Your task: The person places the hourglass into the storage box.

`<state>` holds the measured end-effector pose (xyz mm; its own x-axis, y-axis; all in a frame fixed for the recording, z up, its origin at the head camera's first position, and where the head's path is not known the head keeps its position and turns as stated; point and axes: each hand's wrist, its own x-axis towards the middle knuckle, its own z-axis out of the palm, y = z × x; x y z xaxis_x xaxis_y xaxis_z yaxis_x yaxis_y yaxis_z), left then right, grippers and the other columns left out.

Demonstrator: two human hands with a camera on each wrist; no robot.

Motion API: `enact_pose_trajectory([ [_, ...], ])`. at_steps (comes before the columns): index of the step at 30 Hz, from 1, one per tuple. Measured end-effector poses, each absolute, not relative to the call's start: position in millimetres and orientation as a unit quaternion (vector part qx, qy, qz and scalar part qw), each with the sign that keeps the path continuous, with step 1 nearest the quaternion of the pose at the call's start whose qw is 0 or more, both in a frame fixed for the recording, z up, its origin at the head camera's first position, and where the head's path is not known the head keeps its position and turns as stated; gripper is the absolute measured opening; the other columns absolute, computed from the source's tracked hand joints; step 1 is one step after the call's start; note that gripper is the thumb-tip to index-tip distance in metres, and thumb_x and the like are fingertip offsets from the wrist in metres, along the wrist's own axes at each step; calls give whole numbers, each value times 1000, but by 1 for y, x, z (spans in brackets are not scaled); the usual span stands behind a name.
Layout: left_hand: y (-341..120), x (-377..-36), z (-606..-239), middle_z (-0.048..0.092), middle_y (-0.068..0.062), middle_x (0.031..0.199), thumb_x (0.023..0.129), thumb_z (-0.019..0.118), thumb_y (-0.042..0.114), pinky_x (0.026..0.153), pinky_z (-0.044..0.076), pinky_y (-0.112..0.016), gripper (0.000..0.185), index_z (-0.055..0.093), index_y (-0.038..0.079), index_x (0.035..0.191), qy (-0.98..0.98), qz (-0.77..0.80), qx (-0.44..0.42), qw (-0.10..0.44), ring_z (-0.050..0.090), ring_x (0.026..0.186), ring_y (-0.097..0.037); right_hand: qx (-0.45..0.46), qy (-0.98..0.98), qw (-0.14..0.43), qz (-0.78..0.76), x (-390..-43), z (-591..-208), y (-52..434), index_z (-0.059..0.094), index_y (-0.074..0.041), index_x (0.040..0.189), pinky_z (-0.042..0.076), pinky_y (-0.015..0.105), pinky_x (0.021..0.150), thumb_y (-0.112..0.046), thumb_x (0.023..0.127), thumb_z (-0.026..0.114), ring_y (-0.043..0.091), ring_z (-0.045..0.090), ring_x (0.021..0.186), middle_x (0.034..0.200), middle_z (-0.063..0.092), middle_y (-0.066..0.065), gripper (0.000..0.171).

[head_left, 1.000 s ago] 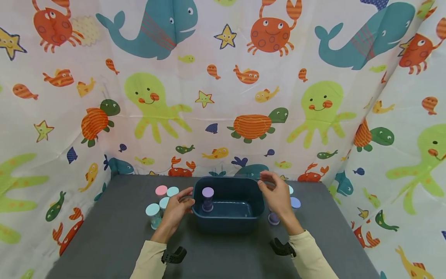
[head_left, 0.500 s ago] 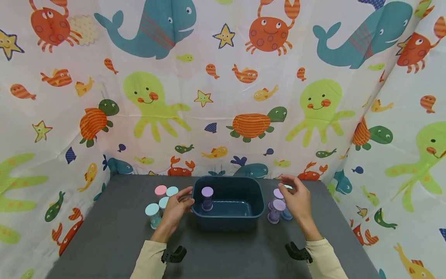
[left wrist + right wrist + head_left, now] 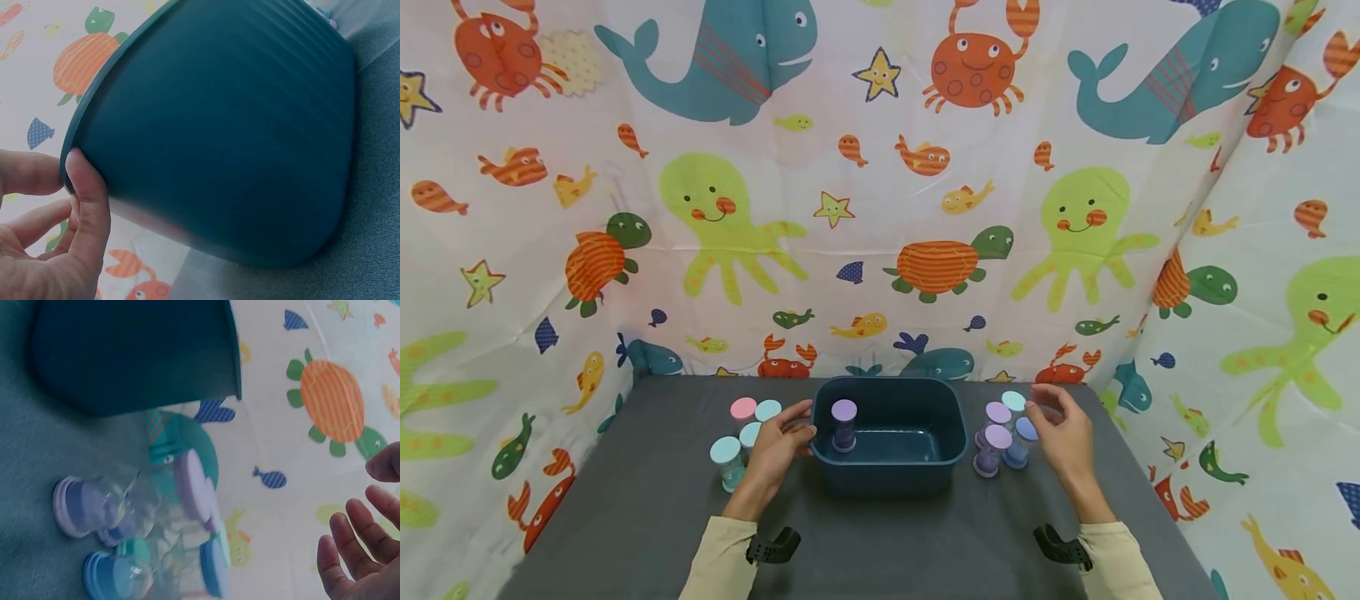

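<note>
A dark teal plastic bin stands mid-table, with a purple hourglass upright inside at its left end. My left hand pinches the bin's left rim between thumb and fingers. To the right of the bin, my right hand hovers with loosely bent fingers that hold nothing. Nearest to it are a blue hourglass and a mint-lidded one. Beside these stand two purple hourglasses, one in front and one behind.
Left of the bin stands another group of hourglasses: a mint one in front, more mint lids behind, and a pink lid; my left hand partly covers them. A sea-animal curtain encloses the grey table at back and sides.
My right hand has moved right, from beside the bin's right rim to past the right hourglass group, uncovering those hourglasses. The left hand stays on the rim.
</note>
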<state>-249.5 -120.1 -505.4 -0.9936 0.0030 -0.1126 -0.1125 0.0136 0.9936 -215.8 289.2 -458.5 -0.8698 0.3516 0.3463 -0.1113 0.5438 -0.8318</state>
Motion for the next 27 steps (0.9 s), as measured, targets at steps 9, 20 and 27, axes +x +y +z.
enact_pose_trajectory([
  [9, -122, -246, -508, 55, -16, 136, 94, 62, 8, 72, 55, -26, 45, 55, 13, 138, 709, 702, -48, 48, 60, 94, -22, -110, -861, 198, 456, -211, -485, 306, 56, -8, 131, 45, 20, 97, -26, 96, 62, 24, 55, 118, 128, 60, 13, 40],
  [20, -122, -247, -509, 55, -15, 136, 94, 63, 9, 72, 56, -27, 46, 55, 13, 139, 712, 699, -44, 44, 61, 93, -20, -104, -878, 145, 445, -208, -511, 325, 44, -9, 145, 47, 37, 104, -25, 96, 63, 33, 49, 131, 143, 50, 17, 54],
  [27, -121, -251, -506, 56, -15, 136, 94, 61, 9, 73, 56, -27, 45, 56, 15, 138, 709, 703, -41, 43, 61, 102, -32, -83, -875, 124, 462, -211, -515, 328, 36, -10, 150, 40, 53, 106, -25, 96, 63, 37, 44, 136, 149, 43, 20, 62],
])
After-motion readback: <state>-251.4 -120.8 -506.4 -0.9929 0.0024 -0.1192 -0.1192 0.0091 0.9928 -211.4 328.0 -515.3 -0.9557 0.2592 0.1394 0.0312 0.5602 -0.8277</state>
